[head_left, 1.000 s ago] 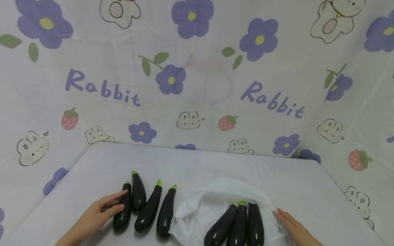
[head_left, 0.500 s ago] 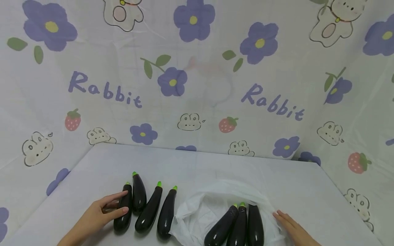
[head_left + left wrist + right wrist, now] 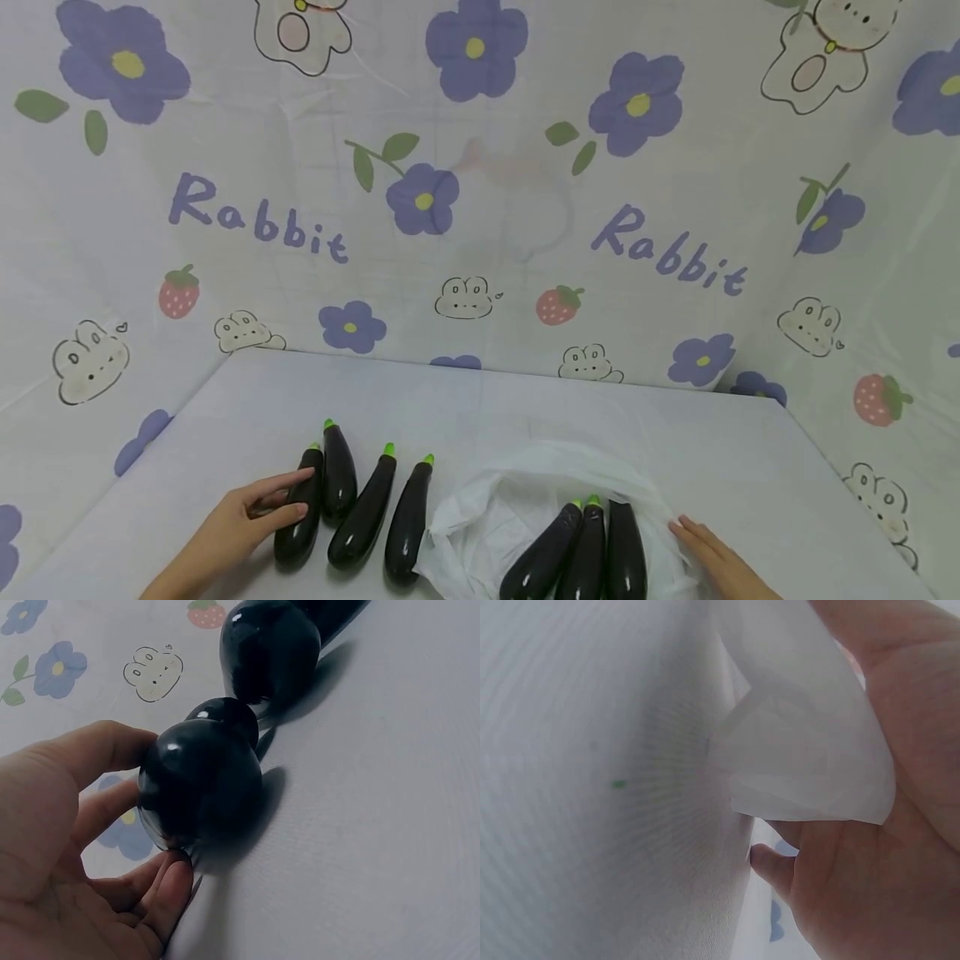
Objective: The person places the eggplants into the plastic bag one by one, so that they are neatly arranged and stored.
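Head view: gripped eggplant [image 3: 297,535] points away; slanting right.

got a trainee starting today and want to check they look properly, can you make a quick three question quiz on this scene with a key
1. Count: how many eggplants lie on the table outside the white bag?

2. Multiple choice: what does the left hand hold?
a) the edge of the bag
b) the eggplant furthest left
c) nothing

3. Fill the blank: the word printed twice on the cloth behind the table is ____.

Key:
1. Four
2. b
3. Rabbit
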Demonstrator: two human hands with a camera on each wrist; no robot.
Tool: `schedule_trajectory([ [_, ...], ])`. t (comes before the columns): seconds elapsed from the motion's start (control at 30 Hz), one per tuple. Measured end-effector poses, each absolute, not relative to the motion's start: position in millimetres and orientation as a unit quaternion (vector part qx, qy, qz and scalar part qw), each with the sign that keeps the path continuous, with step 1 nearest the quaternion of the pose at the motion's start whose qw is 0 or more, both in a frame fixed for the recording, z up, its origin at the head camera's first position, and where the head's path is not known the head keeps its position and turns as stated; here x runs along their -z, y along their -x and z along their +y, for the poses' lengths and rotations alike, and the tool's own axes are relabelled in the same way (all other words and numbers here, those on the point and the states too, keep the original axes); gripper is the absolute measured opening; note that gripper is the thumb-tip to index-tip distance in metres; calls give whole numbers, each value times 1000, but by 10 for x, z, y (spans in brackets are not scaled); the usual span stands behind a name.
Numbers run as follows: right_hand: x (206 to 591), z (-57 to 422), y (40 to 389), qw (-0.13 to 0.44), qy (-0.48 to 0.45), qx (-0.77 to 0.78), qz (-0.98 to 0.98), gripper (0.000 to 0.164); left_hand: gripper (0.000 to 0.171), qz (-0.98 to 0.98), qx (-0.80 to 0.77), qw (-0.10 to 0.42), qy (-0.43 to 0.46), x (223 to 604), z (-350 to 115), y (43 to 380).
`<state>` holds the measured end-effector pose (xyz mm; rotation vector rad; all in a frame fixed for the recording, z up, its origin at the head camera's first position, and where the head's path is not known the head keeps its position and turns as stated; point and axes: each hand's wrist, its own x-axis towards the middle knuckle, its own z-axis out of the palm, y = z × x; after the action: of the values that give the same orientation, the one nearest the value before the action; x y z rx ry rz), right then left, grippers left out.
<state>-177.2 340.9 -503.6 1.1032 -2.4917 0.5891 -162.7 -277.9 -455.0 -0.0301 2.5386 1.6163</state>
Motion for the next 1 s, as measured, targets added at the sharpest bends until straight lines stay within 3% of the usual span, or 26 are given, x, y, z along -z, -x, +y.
schedule_trajectory([
  [0.73,5035,3427,1760,166,-382,-210,-884,91,67,808,-585,29,63,4501,-2824,1603],
  [1.0,5037,3440,1756,160,-374,-207,-890,93,69,812,-578,44,71,4511,-2825,1631],
])
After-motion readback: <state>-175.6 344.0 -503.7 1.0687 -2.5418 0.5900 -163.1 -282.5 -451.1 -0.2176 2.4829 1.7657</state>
